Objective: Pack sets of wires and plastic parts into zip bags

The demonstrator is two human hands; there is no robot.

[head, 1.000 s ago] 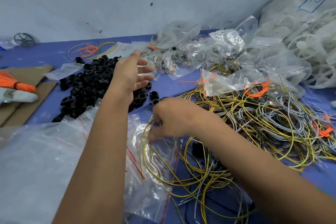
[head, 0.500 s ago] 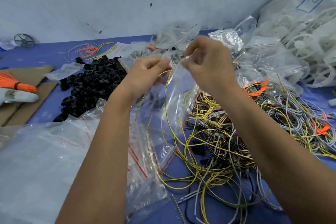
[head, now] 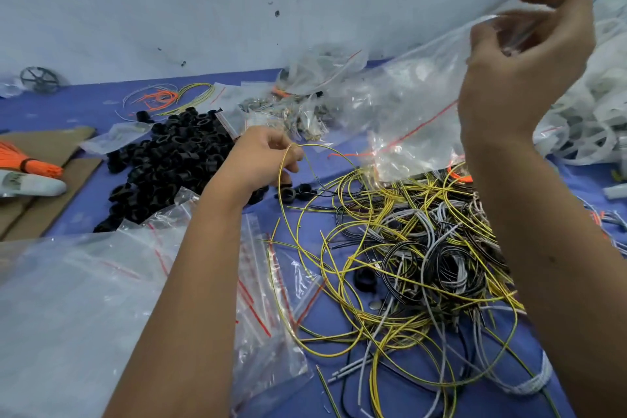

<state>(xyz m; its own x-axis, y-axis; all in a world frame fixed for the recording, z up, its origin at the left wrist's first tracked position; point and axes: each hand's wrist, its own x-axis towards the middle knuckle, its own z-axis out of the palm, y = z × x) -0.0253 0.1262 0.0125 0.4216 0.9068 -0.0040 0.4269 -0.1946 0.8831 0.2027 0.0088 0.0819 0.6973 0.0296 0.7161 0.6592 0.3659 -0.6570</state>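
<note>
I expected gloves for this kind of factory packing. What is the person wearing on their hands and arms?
Nothing shows on them. The left hand and the right hand are bare, with no gloves, rings, watch or wristband in view. Both forearms are uncovered up to the picture's bottom edge, so no sleeves appear.

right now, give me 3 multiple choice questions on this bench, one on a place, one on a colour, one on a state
1. Where does the pile of black plastic rings lie?
A. left of the wire tangle
B. inside the raised bag
C. on the cardboard

2. What colour is the wire pinched in the left hand?
A. orange
B. yellow
C. white

3. How is the zip bag in the right hand?
A. flat on the table
B. sealed and stacked
C. lifted by its top edge

Answers: 1 A, rings sit on blue cloth left of the wires. 2 B, a yellow loop leaves the fingers. 3 C, the bag hangs from the raised hand.
</note>
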